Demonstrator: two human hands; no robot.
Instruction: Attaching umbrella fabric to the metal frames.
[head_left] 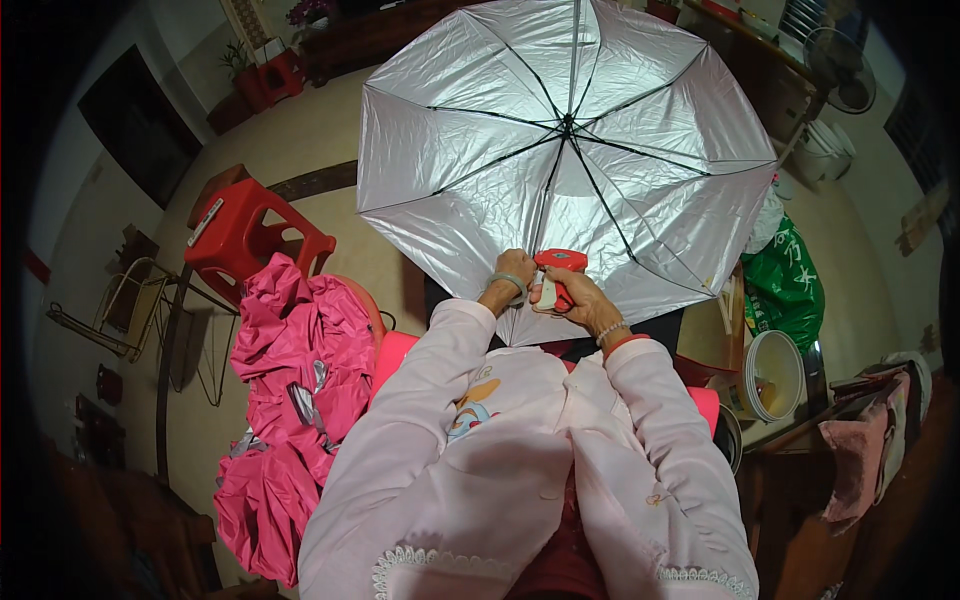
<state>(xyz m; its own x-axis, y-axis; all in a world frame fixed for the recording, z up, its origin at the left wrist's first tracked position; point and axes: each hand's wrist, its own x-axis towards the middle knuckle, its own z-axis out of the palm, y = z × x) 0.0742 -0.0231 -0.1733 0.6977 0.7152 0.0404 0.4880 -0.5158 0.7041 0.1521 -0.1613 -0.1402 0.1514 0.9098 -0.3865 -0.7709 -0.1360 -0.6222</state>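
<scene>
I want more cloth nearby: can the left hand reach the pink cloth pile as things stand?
Probably yes. The pink pile lies close on the person's left, with nothing between it and the left hand, which is busy at the umbrella edge.

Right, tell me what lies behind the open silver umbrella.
Past the open silver umbrella, only the pale floor and a dark cabinet show at its edges. Its canopy covers the floor directly behind. Left hand and right hand with a red tool work in front.

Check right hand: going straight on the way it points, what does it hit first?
Right hand, gripping a red tool, points up and away; first in line is the silver umbrella canopy it already seems to touch. Depth unclear.
</scene>
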